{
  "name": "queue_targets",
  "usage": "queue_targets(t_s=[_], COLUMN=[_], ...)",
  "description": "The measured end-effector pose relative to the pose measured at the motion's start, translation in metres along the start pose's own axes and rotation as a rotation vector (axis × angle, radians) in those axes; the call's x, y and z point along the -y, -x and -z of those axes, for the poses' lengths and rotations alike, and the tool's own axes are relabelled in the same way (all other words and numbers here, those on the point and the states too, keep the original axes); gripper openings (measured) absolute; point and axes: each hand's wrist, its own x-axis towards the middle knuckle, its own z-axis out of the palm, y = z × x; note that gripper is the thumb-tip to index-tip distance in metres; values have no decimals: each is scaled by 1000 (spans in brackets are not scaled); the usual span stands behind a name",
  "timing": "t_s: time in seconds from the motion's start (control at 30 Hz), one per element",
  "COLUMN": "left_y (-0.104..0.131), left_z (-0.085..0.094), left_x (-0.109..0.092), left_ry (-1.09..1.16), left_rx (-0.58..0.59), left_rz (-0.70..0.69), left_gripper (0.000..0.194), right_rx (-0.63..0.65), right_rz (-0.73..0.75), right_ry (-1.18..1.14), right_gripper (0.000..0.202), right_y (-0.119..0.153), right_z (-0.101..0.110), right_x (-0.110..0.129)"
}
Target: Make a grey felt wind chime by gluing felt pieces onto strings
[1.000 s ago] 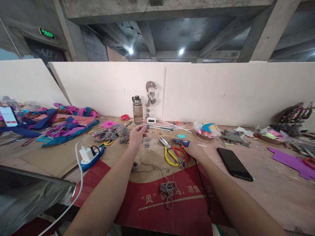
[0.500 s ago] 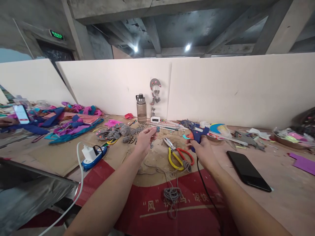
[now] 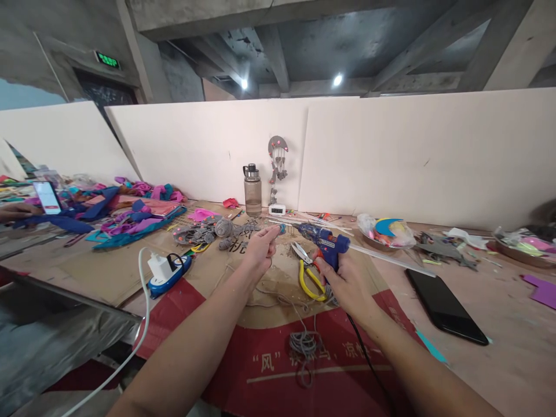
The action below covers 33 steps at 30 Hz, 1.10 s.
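My right hand (image 3: 341, 275) is wrapped round the handle of a blue hot glue gun (image 3: 324, 240). A clear glue stick (image 3: 391, 258) juts from its back, and its nozzle points left. Close to that nozzle, my left hand (image 3: 262, 249) pinches a small blue-grey piece (image 3: 282, 228) too small to name. Whether nozzle and piece touch, I cannot tell. Under the glue gun lie scissors (image 3: 310, 284) with yellow and red handles, the red one partly hidden by my right hand. Grey yarn (image 3: 304, 344) lies coiled on the cardboard (image 3: 212, 359) between my forearms.
A black phone (image 3: 447, 307) lies at the right. Farther back stand a water bottle (image 3: 252, 194) and a small clock (image 3: 277, 209), below a hanging grey moon ornament (image 3: 278, 147). A power strip (image 3: 169, 278) and felt scraps (image 3: 134, 217) are at the left, near another person's hand (image 3: 19, 213).
My right hand has brought the glue gun left and turned its nozzle toward the piece in my left hand. A turquoise scrap now shows on the table near my right forearm.
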Motion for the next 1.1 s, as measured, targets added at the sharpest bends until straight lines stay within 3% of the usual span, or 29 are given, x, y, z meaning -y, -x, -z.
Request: queue_targets(t_s=[0.2, 0.53, 0.97, 1.1], left_y=[5, 9, 11, 9], left_z=[-2, -6, -8, -6], left_x=[-3, -3, -2, 1], left_ry=[-42, -87, -117, -114], left_rx=[-3, 12, 6, 0], left_rz=[-4, -11, -22, -49], left_gripper=[42, 43, 47, 47], right_rx=[-3, -42, -30, -38], right_rz=[49, 104, 46, 87], right_ry=[125, 204, 281, 299], right_gripper=[26, 27, 33, 33], right_y=[1, -2, -1, 0], right_z=[-5, -9, -13, -15], right_x=[8, 1, -3, 0])
